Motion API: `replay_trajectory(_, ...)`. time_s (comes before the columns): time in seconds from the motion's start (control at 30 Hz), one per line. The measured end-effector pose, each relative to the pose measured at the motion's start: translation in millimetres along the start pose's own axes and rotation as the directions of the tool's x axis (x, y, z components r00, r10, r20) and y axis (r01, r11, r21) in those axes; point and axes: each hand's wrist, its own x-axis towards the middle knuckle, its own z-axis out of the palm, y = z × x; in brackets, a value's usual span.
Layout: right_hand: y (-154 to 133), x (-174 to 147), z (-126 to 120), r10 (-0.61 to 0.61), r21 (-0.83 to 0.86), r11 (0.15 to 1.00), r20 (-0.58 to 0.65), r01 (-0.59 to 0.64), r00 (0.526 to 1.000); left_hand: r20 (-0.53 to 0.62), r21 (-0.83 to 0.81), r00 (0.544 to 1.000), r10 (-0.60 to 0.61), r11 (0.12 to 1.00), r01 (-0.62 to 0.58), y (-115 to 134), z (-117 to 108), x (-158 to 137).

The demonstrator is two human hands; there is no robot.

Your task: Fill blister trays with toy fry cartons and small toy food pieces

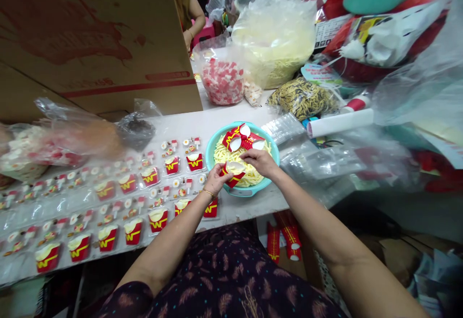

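Over a turquoise basin (248, 192) of pale yellow toy fries (255, 178), the left hand (216, 181) pinches a red fry carton (236, 175) whose near side its fingers partly cover, while whether the right hand's (263, 162) bunched fingers grip anything I cannot tell

Workshop, plastic trays (47, 206) in rows, bagged pieces (222, 81)

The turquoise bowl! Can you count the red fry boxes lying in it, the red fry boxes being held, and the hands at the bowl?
Red fry boxes lying in the turquoise bowl: 3
Held red fry box, in the left hand: 1
Hands, the left hand and the right hand: 2
Total: 6
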Motion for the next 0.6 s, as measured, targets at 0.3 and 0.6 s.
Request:
replay_trajectory(0.3,-2.7,-4.1,14.2,0.034,0.089,0.996,-0.2,-0.016,0.979,-0.038,-0.072,0.999,-0.006,0.997,0.004,-2.7,1.5,-1.9)
replay_trajectory(0.6,-28.3,-12.7,43.7,-0.155,-0.245,0.946,0.234,0.213,0.96,-0.117,0.106,0.985,0.127,0.988,-0.115,-3.4,-19.2,-15.7)
